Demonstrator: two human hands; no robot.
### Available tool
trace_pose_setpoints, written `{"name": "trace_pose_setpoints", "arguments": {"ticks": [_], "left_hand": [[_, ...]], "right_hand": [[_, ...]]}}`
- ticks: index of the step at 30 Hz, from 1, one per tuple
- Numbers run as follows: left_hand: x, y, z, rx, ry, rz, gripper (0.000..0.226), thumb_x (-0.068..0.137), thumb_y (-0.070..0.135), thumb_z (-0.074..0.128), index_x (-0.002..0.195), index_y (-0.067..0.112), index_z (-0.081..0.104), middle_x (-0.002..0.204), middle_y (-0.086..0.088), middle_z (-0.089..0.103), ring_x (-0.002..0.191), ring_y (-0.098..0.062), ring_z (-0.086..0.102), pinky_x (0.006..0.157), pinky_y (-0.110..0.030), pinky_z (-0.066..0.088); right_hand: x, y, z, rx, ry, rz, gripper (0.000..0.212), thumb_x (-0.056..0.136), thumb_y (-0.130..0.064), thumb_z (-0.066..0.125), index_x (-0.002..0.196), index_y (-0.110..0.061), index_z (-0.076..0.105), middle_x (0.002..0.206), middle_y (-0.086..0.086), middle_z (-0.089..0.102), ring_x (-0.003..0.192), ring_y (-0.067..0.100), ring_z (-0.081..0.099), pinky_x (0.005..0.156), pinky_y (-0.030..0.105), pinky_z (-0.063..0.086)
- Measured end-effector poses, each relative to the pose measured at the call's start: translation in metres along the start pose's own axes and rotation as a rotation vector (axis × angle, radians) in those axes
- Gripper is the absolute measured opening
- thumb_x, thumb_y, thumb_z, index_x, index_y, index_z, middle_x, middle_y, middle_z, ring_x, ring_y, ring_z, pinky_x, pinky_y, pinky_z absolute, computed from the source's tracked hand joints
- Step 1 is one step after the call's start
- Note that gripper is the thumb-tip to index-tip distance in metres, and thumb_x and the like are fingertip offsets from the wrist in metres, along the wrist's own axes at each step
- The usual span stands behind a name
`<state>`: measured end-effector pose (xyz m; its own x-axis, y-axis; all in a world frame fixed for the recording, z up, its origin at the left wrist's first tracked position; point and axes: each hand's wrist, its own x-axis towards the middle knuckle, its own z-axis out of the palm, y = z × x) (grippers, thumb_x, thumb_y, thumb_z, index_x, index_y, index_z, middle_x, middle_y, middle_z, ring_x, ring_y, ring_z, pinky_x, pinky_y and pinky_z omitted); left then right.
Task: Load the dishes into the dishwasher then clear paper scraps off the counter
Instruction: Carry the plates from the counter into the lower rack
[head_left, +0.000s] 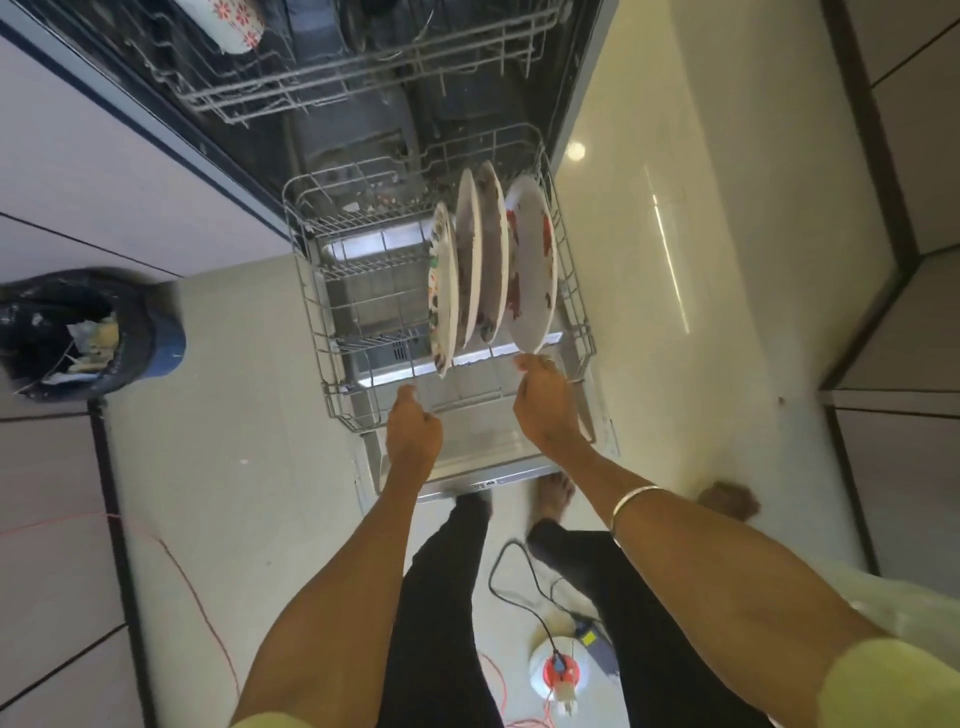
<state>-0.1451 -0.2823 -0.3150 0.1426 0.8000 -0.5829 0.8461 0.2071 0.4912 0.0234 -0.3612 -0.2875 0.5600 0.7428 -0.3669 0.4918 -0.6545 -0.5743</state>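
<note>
The dishwasher's lower rack (332, 358) is pulled out over the open door (483, 452). Several white plates stand upright in its right half. The leftmost plate (442, 291) has a coloured pattern, and the rightmost plate (532, 270) has red marks. My right hand (545, 410) pinches the near edge of the rightmost plate with thumb and fingertips. My left hand (413, 428) is at the rack's front rim with its fingers curled over the wire. The rack's left half holds no dishes.
The upper rack (363, 67) is slid out above, with a white floral dish (234, 21) at its left. A bagged trash bin (78, 338) stands on the floor at left. A black cable (498, 566) and an orange cord reel (560, 673) lie by my feet. Cabinets line the right.
</note>
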Motion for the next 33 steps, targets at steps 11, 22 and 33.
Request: {"name": "trace_pose_setpoints", "arguments": {"ticks": [11, 22, 33], "left_hand": [[0.015, -0.042, 0.07, 0.043, 0.105, 0.282, 0.035, 0.104, 0.017, 0.035, 0.135, 0.011, 0.051, 0.127, -0.012, 0.06, 0.118, -0.029, 0.055, 0.103, -0.045, 0.047], [0.087, -0.094, 0.162, -0.217, 0.554, 0.499, 0.037, 0.102, 0.015, 0.03, 0.114, 0.0, 0.062, 0.124, -0.018, 0.055, 0.115, -0.033, 0.055, 0.092, -0.051, 0.051], [0.179, -0.055, 0.17, -0.404, 0.973, 0.743, 0.037, 0.101, 0.018, 0.028, 0.113, 0.005, 0.061, 0.116, -0.018, 0.056, 0.105, -0.032, 0.055, 0.091, -0.034, 0.041]], "right_hand": [[0.008, 0.034, 0.083, -0.046, 0.013, -0.097, 0.04, 0.095, 0.002, 0.044, 0.131, -0.01, 0.057, 0.127, 0.011, 0.06, 0.119, 0.026, 0.055, 0.103, 0.034, 0.043], [0.044, 0.098, 0.187, 0.252, 0.352, -0.339, 0.039, 0.107, -0.035, 0.025, 0.1, -0.019, 0.06, 0.092, -0.005, 0.065, 0.083, 0.008, 0.061, 0.076, 0.023, 0.051], [0.142, 0.085, 0.217, 0.266, 0.75, -0.507, 0.047, 0.106, -0.028, 0.024, 0.096, -0.012, 0.067, 0.091, 0.002, 0.069, 0.078, 0.016, 0.061, 0.069, 0.023, 0.043]]}}
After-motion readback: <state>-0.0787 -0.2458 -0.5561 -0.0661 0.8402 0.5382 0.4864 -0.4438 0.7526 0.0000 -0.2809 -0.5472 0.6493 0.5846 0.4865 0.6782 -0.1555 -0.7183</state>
